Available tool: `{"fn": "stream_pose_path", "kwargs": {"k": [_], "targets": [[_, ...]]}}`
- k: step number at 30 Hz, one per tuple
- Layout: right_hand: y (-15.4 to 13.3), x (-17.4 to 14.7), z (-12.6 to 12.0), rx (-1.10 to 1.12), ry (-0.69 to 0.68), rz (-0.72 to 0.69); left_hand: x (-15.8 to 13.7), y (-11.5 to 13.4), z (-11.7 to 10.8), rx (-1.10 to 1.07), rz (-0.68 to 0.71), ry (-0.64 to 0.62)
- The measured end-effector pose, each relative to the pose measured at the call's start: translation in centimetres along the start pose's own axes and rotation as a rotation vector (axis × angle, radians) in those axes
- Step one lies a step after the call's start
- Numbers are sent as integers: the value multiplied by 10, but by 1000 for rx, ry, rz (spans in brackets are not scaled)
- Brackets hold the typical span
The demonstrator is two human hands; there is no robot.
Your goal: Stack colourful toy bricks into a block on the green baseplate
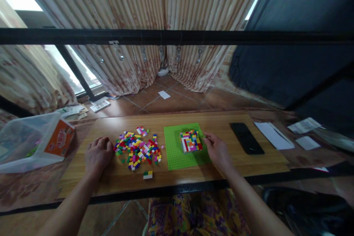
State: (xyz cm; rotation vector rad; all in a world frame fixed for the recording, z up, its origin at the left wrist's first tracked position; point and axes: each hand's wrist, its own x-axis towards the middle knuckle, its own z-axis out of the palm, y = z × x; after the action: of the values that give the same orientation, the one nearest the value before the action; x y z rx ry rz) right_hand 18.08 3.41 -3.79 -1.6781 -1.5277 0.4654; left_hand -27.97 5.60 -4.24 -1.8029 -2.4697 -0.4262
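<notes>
My left hand (pixel 99 155) rests palm down on the wooden board, fingers loosely bent, beside a loose pile of small coloured building bricks (pixel 135 149). Between my hands lies a green studded baseplate (pixel 174 155). On it stands a low, roughly square block built from multicoloured bricks (pixel 191 141). At that block's right side, my right hand (pixel 218 151) pinches a small brick (pixel 204 137), which looks greenish and is partly covered by the fingers. A short brick piece (pixel 148 175), white below with green and yellow on top, sits near the front edge.
A clear plastic bin (pixel 30 136) with an orange label stands at the left. Right of the baseplate lie a black phone (pixel 247 138) and white papers (pixel 273 135). A dark metal bar (pixel 177 37) crosses in front of the curtains.
</notes>
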Motion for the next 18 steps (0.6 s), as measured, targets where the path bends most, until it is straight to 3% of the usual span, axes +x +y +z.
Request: {"fn": "stream_pose_path", "kwargs": {"k": [4, 9, 18], "targets": [[-10, 4, 5, -166, -1, -63, 0, 1, -1, 3, 20, 3], [-23, 8, 8, -404, -106, -49, 0, 1, -1, -2, 9, 5], [-25, 12, 12, -517, -157, -58, -1, -1, 2, -13, 1, 31]]}}
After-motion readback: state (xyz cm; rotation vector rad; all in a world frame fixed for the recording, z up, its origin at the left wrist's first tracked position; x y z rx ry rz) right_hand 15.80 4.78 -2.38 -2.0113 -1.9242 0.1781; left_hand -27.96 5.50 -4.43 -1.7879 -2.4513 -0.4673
